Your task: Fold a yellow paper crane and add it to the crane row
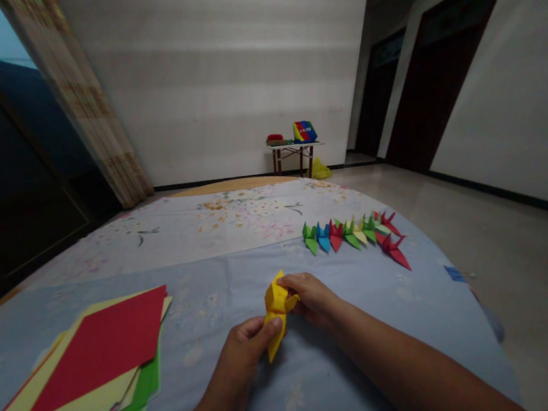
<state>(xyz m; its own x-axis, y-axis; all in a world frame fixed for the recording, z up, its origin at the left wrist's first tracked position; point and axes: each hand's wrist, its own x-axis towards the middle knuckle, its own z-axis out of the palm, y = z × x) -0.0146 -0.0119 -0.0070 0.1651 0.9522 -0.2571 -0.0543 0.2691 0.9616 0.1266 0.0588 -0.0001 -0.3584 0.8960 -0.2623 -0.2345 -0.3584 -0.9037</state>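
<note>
A partly folded yellow paper piece (276, 311) is held just above the blue flowered cloth (364, 301) in front of me. My left hand (244, 351) pinches its lower end between thumb and fingers. My right hand (309, 297) grips its upper part with curled fingers. Both hands are closed on the paper.
A fanned stack of coloured paper sheets (89, 365), red on top, lies at the left. A row of several folded paper cranes (356, 232) sits on the cloth beyond my hands. A small table (292, 154) with colourful items stands by the far wall. Bare floor lies to the right.
</note>
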